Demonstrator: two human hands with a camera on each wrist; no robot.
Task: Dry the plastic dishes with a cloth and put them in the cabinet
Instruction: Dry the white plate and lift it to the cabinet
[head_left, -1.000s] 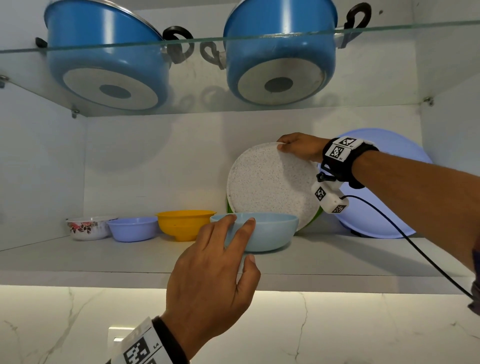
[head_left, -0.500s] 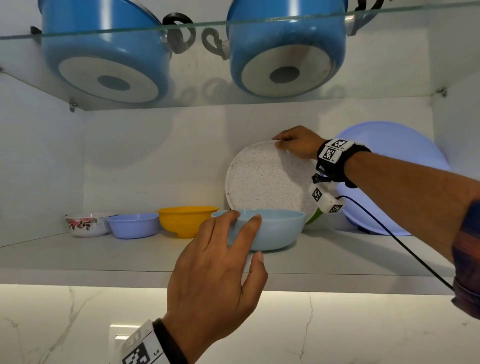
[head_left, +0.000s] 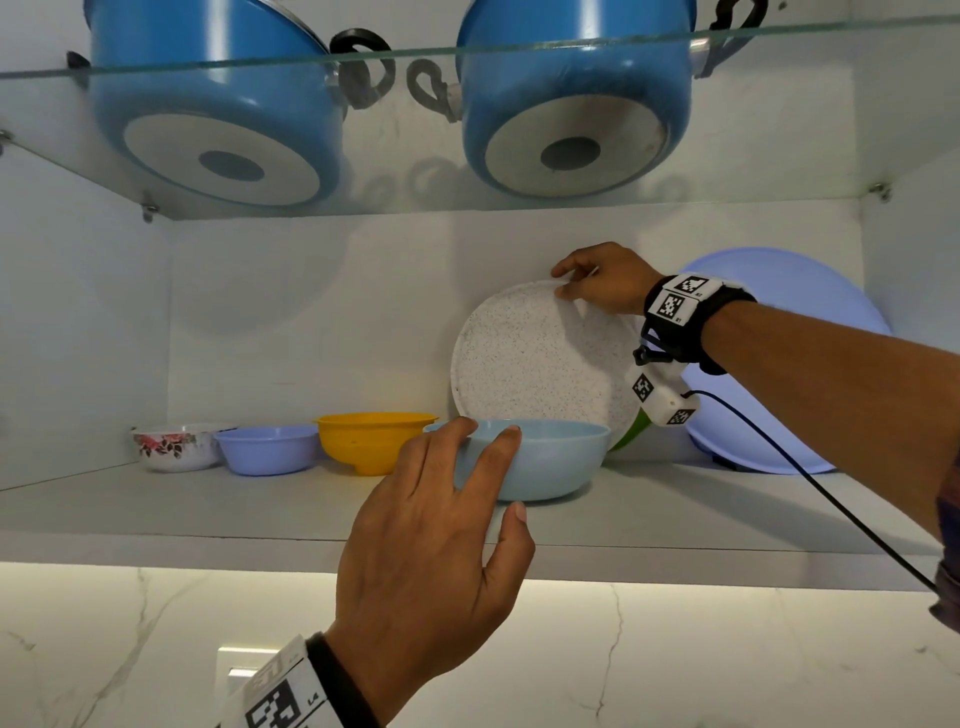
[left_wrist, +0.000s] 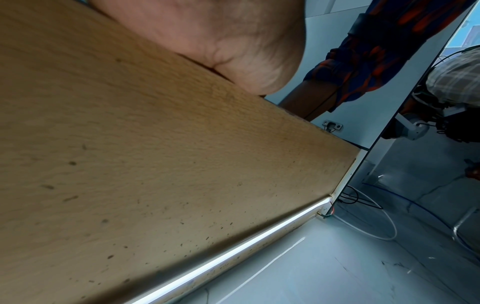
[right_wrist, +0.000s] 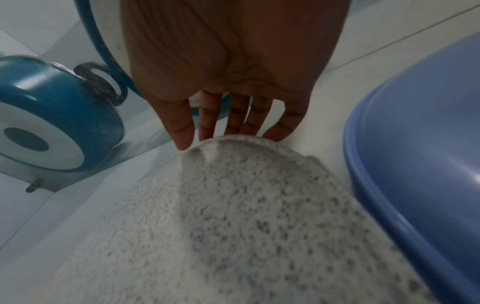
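A light blue plastic bowl stands near the front of the cabinet shelf. My left hand reaches up from below. Its fingers lie fairly straight against the bowl's near wall with the tips at the rim, and the thumb is spread beside the base. Behind the bowl a white speckled plate stands on edge against the back wall. My right hand pinches its top rim. In the right wrist view this hand has its fingers behind the plate and the thumb in front. The left wrist view shows only my palm and the shelf's underside.
Left of the blue bowl stand a yellow bowl, a lilac bowl and a floral bowl. A big lilac basin leans at the right, with a green dish behind the plate. Two blue pots sit on the glass shelf above.
My right hand has shifted a little along the plate's top rim, its fingers now lifted slightly. The left hand stays against the blue bowl. The view has tilted a bit.
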